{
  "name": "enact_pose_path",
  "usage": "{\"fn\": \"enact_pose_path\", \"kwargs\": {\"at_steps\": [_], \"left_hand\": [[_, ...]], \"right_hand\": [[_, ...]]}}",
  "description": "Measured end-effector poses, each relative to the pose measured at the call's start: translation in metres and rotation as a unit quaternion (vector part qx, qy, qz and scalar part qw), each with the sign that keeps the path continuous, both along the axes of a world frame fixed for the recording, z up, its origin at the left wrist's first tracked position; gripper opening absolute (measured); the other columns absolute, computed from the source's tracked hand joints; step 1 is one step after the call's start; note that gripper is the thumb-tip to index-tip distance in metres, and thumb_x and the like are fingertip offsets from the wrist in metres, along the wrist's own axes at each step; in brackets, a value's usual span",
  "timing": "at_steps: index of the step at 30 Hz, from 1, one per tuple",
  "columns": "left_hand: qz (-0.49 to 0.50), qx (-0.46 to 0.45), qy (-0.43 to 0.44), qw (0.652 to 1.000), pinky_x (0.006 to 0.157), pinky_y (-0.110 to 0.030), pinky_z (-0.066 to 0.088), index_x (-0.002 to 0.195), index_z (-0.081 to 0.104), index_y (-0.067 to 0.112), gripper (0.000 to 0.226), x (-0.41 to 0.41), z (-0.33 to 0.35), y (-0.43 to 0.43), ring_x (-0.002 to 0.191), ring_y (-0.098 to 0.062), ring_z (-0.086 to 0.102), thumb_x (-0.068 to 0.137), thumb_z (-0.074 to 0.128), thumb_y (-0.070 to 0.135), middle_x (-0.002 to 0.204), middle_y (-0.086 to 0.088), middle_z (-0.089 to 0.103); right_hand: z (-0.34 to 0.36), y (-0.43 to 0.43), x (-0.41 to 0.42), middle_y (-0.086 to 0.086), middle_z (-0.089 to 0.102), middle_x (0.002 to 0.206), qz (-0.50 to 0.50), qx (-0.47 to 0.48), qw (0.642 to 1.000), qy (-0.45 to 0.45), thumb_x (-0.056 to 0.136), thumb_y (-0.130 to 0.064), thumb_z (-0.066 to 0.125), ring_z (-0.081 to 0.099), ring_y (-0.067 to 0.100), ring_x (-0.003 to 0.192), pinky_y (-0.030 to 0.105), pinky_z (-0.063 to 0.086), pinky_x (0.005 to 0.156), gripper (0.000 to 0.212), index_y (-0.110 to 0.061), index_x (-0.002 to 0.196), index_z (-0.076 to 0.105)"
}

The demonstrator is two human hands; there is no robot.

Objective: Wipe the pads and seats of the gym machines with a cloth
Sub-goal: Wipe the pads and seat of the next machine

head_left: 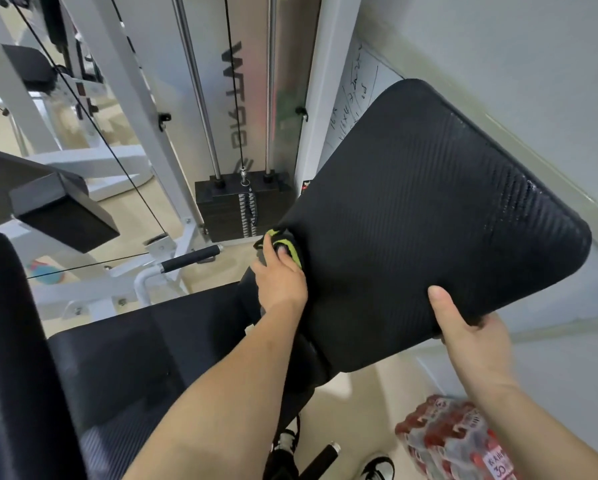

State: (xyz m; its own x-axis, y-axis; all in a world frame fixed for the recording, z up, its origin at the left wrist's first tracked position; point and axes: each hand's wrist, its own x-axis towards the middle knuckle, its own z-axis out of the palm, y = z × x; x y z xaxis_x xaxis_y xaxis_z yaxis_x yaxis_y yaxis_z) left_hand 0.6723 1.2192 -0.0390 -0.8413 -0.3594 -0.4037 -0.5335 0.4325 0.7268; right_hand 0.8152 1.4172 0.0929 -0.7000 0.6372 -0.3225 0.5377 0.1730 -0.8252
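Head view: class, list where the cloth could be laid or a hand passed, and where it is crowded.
Free: the flat seat left of the left hand; the raised pad between it and the right hand. Crowded: floor by the bottle pack; cables beside the weight stack.

Beige floor [356, 410] (bottle pack [453, 441] on it)

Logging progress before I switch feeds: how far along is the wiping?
Done: no pad shows as wiped. In hand: left hand holds the cloth at the left edge of the tilted pad; right hand grips its lower edge. Left: likely the seat below.
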Motion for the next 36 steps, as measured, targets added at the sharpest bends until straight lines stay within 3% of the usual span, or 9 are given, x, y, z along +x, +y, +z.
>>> {"fn": "enact_pose_path", "kwargs": {"at_steps": [9, 11, 13, 17, 23, 26, 28, 32, 36], "left_hand": [[0.166, 0.167, -0.211, 0.949, 0.103, -0.047, 0.045, 0.138, 0.043, 0.004, 0.046, 0.137, -0.007, 0.066, 0.120, -0.045, 0.057, 0.111, 0.027, 0.037, 0.136, -0.027, 0.058], [0.128, 0.168, -0.151, 0.966, 0.104, -0.048, 0.046, 0.136, 0.044, 0.008, 0.044, 0.144, 0.030, 0.081, 0.119, -0.041, 0.059, 0.109, 0.030, 0.040, 0.131, -0.020, 0.062], [0.043, 0.144, 0.014, 0.989, 0.105, -0.042, 0.045, 0.139, 0.048, 0.014, 0.042, 0.130, 0.076, 0.094, 0.124, -0.032, 0.058, 0.109, 0.034, 0.040, 0.132, -0.012, 0.063], [-0.178, 0.019, 0.300, 0.937, 0.091, -0.037, 0.048, 0.151, 0.043, 0.032, 0.050, 0.084, 0.159, 0.127, 0.110, -0.022, 0.055, 0.105, 0.038, 0.049, 0.126, 0.001, 0.049], [-0.072, -0.170, 0.198, 0.963, 0.092, -0.047, 0.044, 0.155, 0.027, 0.055, 0.056, 0.099, 0.120, 0.132, 0.115, -0.028, 0.043, 0.099, 0.022, 0.057, 0.139, -0.005, 0.040], [0.021, -0.095, 0.040, 0.994, 0.094, -0.047, 0.045, 0.155, 0.020, 0.058, 0.053, 0.132, 0.088, 0.130, 0.114, -0.030, 0.044, 0.104, 0.029, 0.048, 0.138, -0.006, 0.040], [0.045, -0.031, 0.020, 0.998, 0.094, -0.043, 0.044, 0.160, 0.021, 0.048, 0.054, 0.140, 0.081, 0.133, 0.108, -0.031, 0.044, 0.108, 0.029, 0.039, 0.141, -0.008, 0.040], [0.065, 0.035, 0.094, 0.993, 0.086, -0.035, 0.039, 0.157, 0.036, 0.034, 0.049, 0.111, 0.115, 0.142, 0.113, -0.030, 0.058, 0.109, 0.032, 0.046, 0.140, -0.004, 0.038], [-0.052, -0.014, 0.320, 0.946, 0.080, -0.033, 0.049, 0.153, 0.044, 0.030, 0.051, 0.063, 0.179, 0.149, 0.099, -0.019, 0.059, 0.105, 0.043, 0.047, 0.120, 0.002, 0.041]], "right_hand": [[-0.006, 0.004, 0.004, -0.003, 0.071, 0.119, 0.051, -0.003, 0.999, 0.011, 0.078, -0.070, 0.074, 0.070, 0.026, 0.109, 0.051, 0.057, 0.098, 0.068, -0.023, 0.127, 0.062], [0.001, 0.011, 0.008, -0.006, 0.073, 0.114, 0.085, -0.005, 0.996, 0.012, 0.071, -0.081, 0.071, 0.072, 0.024, 0.105, 0.048, 0.060, 0.090, 0.078, -0.024, 0.124, 0.064], [0.012, 0.020, 0.008, -0.007, 0.073, 0.113, 0.109, -0.022, 0.994, 0.020, 0.071, -0.084, 0.064, 0.071, 0.023, 0.104, 0.040, 0.057, 0.082, 0.077, -0.026, 0.122, 0.064], [0.053, 0.047, 0.005, -0.005, 0.069, 0.113, 0.079, -0.056, 0.990, 0.105, 0.080, -0.084, 0.050, 0.070, 0.025, 0.105, 0.051, 0.056, 0.090, 0.049, -0.044, 0.108, 0.058], [0.095, 0.088, -0.016, -0.011, 0.055, 0.142, 0.158, 0.059, 0.975, 0.147, 0.100, -0.062, 0.051, 0.056, 0.011, 0.128, 0.045, 0.044, 0.114, 0.052, -0.047, 0.149, 0.046], [0.097, 0.099, -0.021, -0.017, 0.064, 0.125, 0.187, 0.112, 0.962, 0.167, 0.101, -0.050, 0.056, 0.060, 0.006, 0.120, 0.043, 0.048, 0.110, 0.037, -0.039, 0.136, 0.061], [0.100, 0.101, -0.027, -0.023, 0.068, 0.109, 0.184, 0.124, 0.963, 0.155, 0.096, -0.051, 0.058, 0.064, 0.004, 0.107, 0.042, 0.052, 0.102, 0.032, -0.038, 0.124, 0.066], [0.112, 0.102, -0.040, -0.022, 0.065, 0.083, 0.172, 0.178, 0.962, 0.118, 0.091, -0.051, 0.062, 0.062, 0.005, 0.082, 0.035, 0.051, 0.081, 0.023, -0.029, 0.090, 0.063], [0.124, 0.101, -0.054, -0.013, 0.061, 0.071, 0.168, 0.208, 0.960, 0.083, 0.084, -0.054, 0.063, 0.058, 0.015, 0.072, 0.033, 0.046, 0.070, 0.036, -0.021, 0.078, 0.050]]}}
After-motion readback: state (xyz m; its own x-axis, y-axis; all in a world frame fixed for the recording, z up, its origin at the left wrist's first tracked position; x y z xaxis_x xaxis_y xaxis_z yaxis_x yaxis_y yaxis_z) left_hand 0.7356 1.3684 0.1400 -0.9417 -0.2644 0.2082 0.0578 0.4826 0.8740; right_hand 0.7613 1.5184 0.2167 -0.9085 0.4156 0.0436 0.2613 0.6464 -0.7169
